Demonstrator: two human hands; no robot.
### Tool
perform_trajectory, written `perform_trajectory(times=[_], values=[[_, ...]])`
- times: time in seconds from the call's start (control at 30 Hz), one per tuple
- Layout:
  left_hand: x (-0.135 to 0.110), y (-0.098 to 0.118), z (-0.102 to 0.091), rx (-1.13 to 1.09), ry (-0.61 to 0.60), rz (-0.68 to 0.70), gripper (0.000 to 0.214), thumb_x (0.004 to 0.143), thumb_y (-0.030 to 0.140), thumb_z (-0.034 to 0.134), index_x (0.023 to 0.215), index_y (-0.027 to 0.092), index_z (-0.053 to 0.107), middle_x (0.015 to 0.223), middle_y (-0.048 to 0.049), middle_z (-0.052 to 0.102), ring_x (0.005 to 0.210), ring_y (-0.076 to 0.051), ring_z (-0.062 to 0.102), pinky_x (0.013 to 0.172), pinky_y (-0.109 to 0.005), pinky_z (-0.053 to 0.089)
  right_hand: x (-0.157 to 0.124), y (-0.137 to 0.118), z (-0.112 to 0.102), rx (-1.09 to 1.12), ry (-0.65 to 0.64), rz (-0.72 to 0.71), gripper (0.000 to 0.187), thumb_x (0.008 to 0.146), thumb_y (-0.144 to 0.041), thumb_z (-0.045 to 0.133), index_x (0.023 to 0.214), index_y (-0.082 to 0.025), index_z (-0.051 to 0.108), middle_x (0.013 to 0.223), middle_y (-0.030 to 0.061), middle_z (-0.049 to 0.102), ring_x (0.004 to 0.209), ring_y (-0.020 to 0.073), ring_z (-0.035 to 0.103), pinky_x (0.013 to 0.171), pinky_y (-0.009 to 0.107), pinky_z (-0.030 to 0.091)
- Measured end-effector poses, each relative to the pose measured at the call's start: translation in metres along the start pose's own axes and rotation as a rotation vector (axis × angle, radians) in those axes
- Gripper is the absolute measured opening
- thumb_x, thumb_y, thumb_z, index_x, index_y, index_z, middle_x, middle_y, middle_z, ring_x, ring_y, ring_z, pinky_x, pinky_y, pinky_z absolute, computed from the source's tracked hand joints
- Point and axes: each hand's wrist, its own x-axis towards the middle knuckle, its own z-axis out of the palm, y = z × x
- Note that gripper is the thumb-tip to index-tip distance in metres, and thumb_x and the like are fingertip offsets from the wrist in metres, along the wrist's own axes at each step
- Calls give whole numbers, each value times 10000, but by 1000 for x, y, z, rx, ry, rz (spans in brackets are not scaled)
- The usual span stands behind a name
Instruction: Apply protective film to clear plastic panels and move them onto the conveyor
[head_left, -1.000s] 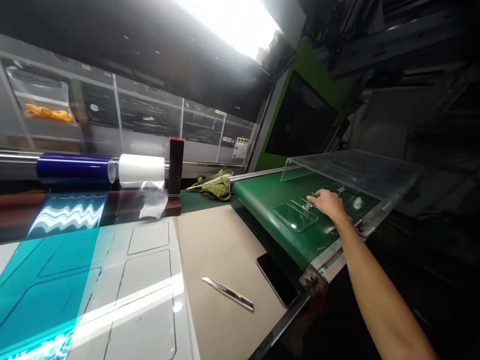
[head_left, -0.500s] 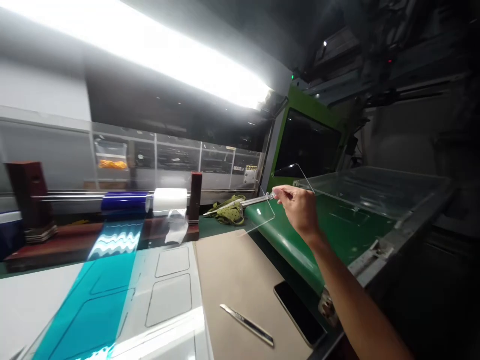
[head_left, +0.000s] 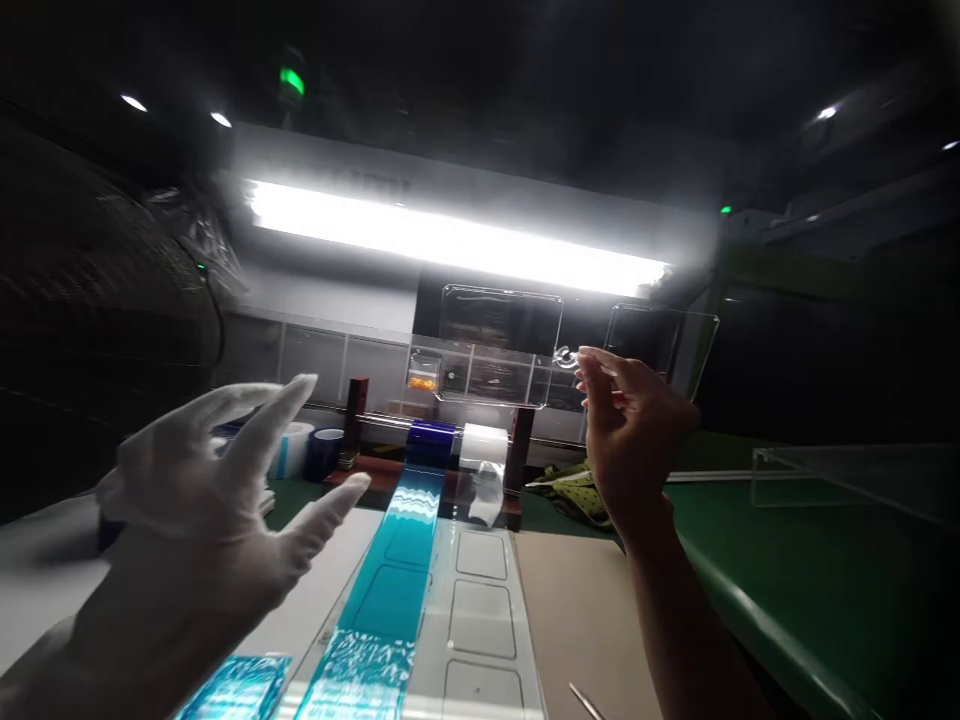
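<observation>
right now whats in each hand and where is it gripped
Right hand pinches a clear plastic moulding at the small ring joining its two flat panels. The gloved left hand is open and holds nothing.

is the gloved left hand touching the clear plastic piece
No, the gloved left hand is open and apart from the clear plastic piece, which the bare right hand holds up.

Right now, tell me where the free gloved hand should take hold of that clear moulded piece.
Take the left clear panel by its bare left edge, coming from the left: the right hand already pinches the middle stem, and the left hand hangs open on that side.
</observation>
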Motion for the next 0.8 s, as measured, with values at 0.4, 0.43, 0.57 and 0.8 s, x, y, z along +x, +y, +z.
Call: perform_trajectory(times=[0.4,0.43,0.57,0.8], values=[[40,28,-17,147,119,314,1188,587,789,637,1495,200,145,1526,-187,224,1402,-431,166,1080,-648,198,-5,-47,1,118,56,-118,160,923,-262,574,943,-176,707,775,23,728,663,134,672,576,248,503],[41,32,-15,143,110,326,1201,592,777,646,1501,200,114,1548,-176,190,1419,-421,130,1102,-633,158,-7,-49,1,112,51,-139,153,920,-253,579,935,-169,706,769,26,727,664,133,672,569,244,494],[44,45,-2,164,73,417,1289,622,663,726,1500,150,-65,1590,-161,23,1452,-370,-10,1158,-548,-28,-15,-58,5,116,18,-192,139,919,-242,586,911,-160,697,768,28,727,671,125,671,567,230,483],[39,40,25,212,59,398,1161,663,557,725,1504,118,56,1523,-209,252,1445,-366,106,1165,-553,-25,-30,-62,11,197,-134,-191,200,929,-286,570,1033,-142,661,816,22,720,656,91,644,539,202,475]])
